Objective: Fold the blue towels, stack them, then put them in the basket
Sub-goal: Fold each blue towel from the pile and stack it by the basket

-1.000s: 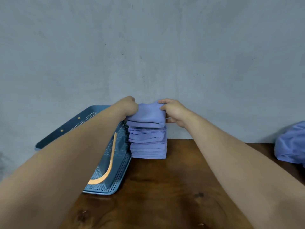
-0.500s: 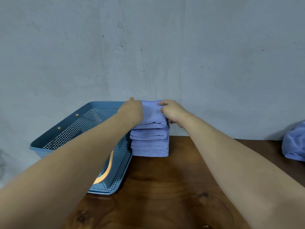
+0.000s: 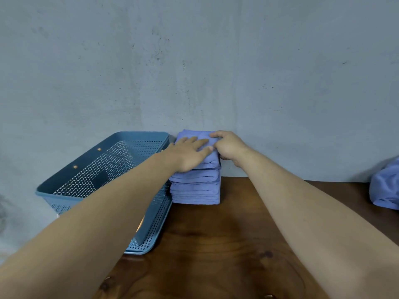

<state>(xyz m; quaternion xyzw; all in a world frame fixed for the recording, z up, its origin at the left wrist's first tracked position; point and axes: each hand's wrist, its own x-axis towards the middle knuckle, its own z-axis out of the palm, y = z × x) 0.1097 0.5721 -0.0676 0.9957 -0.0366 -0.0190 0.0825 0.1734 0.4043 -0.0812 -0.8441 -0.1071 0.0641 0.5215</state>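
Stack of folded blue towels point(image 3: 195, 188) beside the basket point(image 3: 101, 139), likely soft and slump-prone: left hand point(image 3: 187, 152) flat on top, right hand point(image 3: 228, 145) pinching its top edge; probably best lifted from underneath.

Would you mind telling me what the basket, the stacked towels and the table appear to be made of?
The basket looks like moulded matte blue plastic, its walls perforated in a regular pattern. The stacked towels seem soft cloth, showing rounded folds. The table appears dark varnished wood, with grain and knots.
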